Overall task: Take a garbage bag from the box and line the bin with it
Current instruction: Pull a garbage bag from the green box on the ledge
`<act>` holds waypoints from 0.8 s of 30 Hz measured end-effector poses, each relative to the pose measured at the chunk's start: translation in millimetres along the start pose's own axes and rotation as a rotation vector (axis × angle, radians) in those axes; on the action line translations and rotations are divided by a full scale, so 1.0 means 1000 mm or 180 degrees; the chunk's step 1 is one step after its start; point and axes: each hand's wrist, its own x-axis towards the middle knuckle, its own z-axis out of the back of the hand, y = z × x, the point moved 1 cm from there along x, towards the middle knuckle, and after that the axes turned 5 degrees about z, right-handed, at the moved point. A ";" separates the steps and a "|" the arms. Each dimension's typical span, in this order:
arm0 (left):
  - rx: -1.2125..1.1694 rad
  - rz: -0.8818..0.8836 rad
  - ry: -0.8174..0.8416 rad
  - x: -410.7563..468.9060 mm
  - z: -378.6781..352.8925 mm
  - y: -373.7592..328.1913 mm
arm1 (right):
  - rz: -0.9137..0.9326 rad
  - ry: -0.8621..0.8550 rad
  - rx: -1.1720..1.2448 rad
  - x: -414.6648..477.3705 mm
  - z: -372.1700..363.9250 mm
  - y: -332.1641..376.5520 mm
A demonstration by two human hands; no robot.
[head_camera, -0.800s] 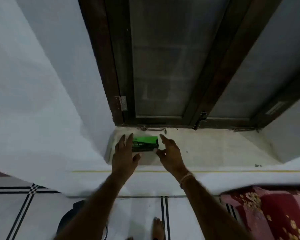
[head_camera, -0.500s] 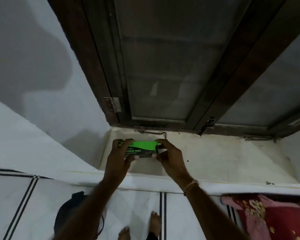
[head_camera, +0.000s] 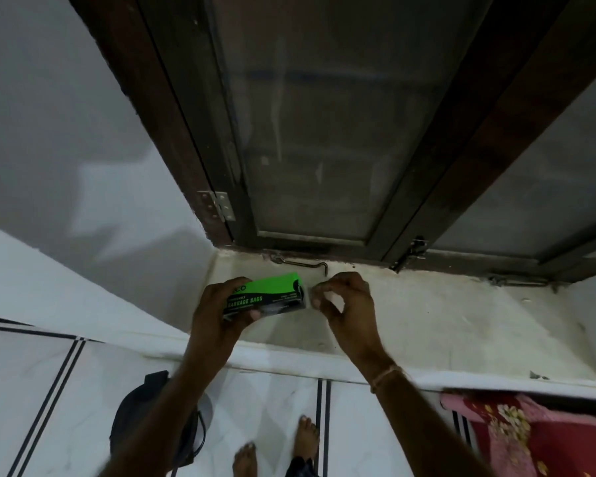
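Box: green and black carton (head_camera: 274,295) printed "GARBAGE BAGS", centre of the frame, held in the air above the sill, long side nearly level, right end slightly higher.
Left hand: (head_camera: 217,311) wrapped around the left end of the carton, thumb on the near face, fingers over the top edge.
Right hand: (head_camera: 344,304) just beside the right end of the carton; fingertips (head_camera: 319,294) bunched together at the end flap. Whether they pinch the flap cannot be told.
Sill: pale, stained ledge (head_camera: 444,315) below the hands, centre to right of the frame.
Window: dark wooden frame (head_camera: 437,160) with clouded panes, upper half of the frame; metal hook latch (head_camera: 300,263) lying at its base, just above the carton.
Floor: white tiles (head_camera: 49,390) with black stripes, lower left.
Dark object: (head_camera: 159,418) on the floor at lower left, partly hidden by the left forearm; kind unclear.
Cloth: red floral fabric (head_camera: 530,435), lower right corner.
Feet: bare (head_camera: 305,438), bottom centre.
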 end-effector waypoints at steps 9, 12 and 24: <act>0.0434 -0.0323 0.0016 -0.004 0.001 -0.020 | -0.0514 0.0543 0.1805 -0.004 0.002 0.003; 0.0728 -0.0510 0.0067 -0.002 0.004 -0.037 | -0.0617 0.0686 0.2379 -0.008 0.003 -0.002; 0.0804 -0.1012 0.0537 0.006 0.012 -0.071 | -0.0978 0.0636 0.3391 -0.019 0.000 0.003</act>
